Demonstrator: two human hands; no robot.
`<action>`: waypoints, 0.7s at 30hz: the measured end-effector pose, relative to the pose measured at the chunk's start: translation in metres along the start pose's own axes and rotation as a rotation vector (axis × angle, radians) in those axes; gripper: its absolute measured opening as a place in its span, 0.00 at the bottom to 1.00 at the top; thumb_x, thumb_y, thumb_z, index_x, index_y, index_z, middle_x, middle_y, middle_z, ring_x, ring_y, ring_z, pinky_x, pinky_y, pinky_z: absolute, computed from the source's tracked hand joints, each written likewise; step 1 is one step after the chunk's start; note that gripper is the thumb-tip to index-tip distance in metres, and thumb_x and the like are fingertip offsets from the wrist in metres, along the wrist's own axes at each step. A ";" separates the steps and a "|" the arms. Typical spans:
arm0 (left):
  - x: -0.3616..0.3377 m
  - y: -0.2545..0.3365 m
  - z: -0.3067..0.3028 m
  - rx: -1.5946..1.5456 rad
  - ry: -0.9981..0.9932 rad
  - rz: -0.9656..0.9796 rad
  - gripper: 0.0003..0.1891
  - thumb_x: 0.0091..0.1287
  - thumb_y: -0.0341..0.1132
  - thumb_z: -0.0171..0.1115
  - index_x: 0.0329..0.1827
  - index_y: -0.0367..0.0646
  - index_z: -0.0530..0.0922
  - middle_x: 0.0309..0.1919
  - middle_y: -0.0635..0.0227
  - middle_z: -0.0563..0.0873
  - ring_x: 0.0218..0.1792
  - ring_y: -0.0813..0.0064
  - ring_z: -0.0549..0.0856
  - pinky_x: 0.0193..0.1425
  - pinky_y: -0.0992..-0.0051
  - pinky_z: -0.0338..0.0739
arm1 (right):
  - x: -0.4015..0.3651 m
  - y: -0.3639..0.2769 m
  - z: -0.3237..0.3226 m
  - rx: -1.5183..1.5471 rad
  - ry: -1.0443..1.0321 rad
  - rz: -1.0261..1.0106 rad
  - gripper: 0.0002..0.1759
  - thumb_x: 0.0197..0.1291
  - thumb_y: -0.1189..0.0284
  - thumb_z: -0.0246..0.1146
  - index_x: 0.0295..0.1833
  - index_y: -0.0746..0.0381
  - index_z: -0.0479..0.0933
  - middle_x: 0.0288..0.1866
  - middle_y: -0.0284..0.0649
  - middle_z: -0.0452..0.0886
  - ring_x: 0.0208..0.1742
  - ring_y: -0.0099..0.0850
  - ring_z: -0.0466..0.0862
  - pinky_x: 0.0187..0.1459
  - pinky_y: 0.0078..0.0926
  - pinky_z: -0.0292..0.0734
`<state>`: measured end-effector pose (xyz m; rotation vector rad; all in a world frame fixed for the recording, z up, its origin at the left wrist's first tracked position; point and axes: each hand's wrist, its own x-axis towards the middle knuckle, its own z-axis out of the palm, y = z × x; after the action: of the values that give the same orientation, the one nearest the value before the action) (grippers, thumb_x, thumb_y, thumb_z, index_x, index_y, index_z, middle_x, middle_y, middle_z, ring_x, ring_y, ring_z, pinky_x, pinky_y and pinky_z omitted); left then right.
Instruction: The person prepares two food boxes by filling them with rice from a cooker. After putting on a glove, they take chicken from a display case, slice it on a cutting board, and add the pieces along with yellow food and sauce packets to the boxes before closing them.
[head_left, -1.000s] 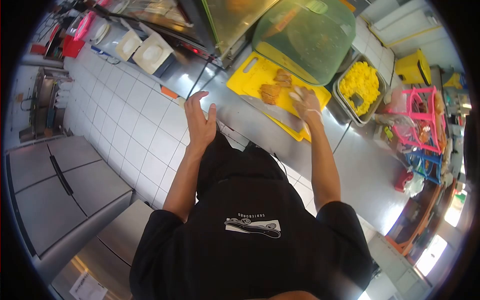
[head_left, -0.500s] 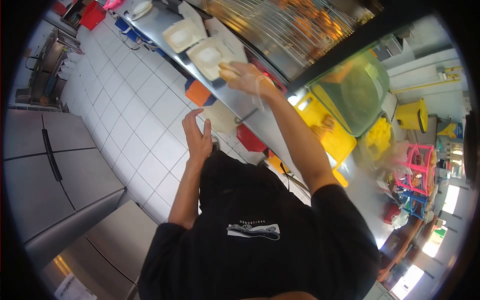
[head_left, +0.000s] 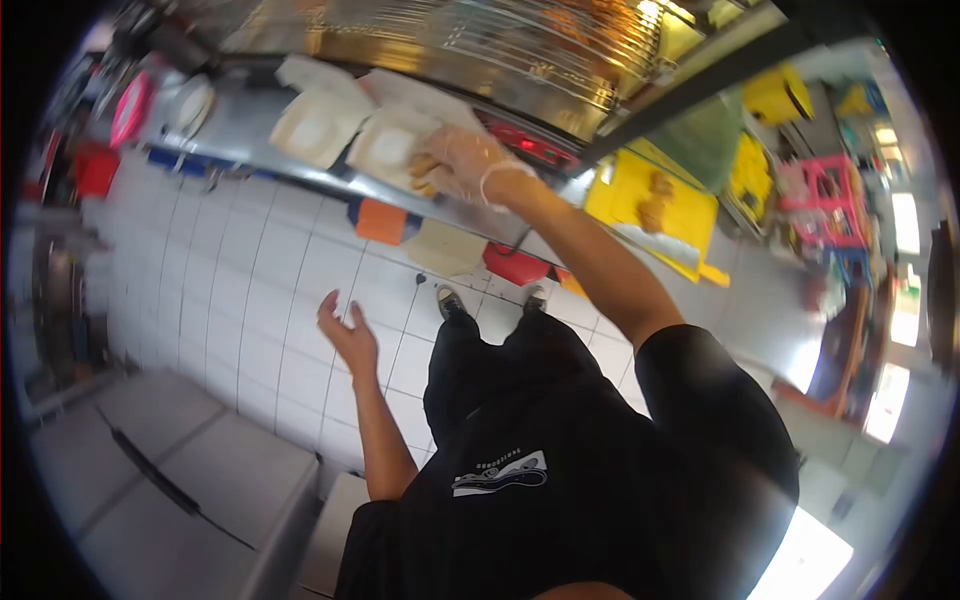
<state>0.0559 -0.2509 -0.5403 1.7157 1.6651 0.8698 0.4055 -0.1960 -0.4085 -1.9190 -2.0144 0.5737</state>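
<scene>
My right hand (head_left: 463, 163), in a clear plastic glove, is closed around golden-brown pieces of food (head_left: 424, 172), possibly fried chicken. It is at the right-hand open takeaway box (head_left: 370, 155), whose lid is folded back. A second open takeaway box (head_left: 308, 130) sits just left of it; both have something white inside. Bare and holding nothing, my left hand (head_left: 350, 338) hangs over the floor with its fingers apart. To the right, more brown food (head_left: 655, 205) lies on a yellow cutting board (head_left: 612, 190), beside a broad blade with a yellow handle (head_left: 713, 275).
A lit display case with a wire rack (head_left: 480, 45) runs behind the metal counter (head_left: 240, 135). White plates (head_left: 190, 105) stand at its left end. Colored drawers or bins, one orange (head_left: 381, 222), sit under the edge. A steel fridge (head_left: 170, 450) is behind me, lower left.
My view has turned, so the counter lies more level. My right hand, still holding the food, has come to the right-hand box. My left hand stays free, low over the floor.
</scene>
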 end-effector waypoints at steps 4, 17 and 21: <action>0.006 -0.070 0.001 -0.029 -0.091 -0.154 0.20 0.73 0.32 0.61 0.65 0.37 0.74 0.60 0.54 0.80 0.61 0.57 0.78 0.64 0.58 0.72 | -0.122 0.040 -0.007 0.020 0.164 0.240 0.24 0.62 0.62 0.67 0.63 0.58 0.78 0.65 0.45 0.79 0.62 0.47 0.80 0.68 0.41 0.74; -0.183 -0.200 -0.016 0.124 -0.515 -1.146 0.08 0.70 0.43 0.56 0.42 0.52 0.79 0.37 0.72 0.83 0.36 0.77 0.77 0.48 0.68 0.71 | -0.285 0.228 -0.060 -0.343 -0.030 0.545 0.66 0.39 0.50 0.82 0.83 0.51 0.55 0.82 0.48 0.55 0.82 0.49 0.56 0.80 0.42 0.59; -0.214 -0.168 -0.017 0.187 -0.566 -0.636 0.17 0.69 0.38 0.59 0.51 0.32 0.84 0.35 0.62 0.85 0.41 0.67 0.83 0.53 0.68 0.76 | -0.273 0.241 -0.068 -0.423 -0.113 0.478 0.66 0.38 0.51 0.83 0.82 0.51 0.56 0.79 0.50 0.58 0.83 0.50 0.54 0.81 0.44 0.54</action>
<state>-0.0610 -0.4580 -0.6735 1.2385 1.7429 -0.0673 0.6667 -0.4562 -0.4494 -2.7139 -1.8493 0.3842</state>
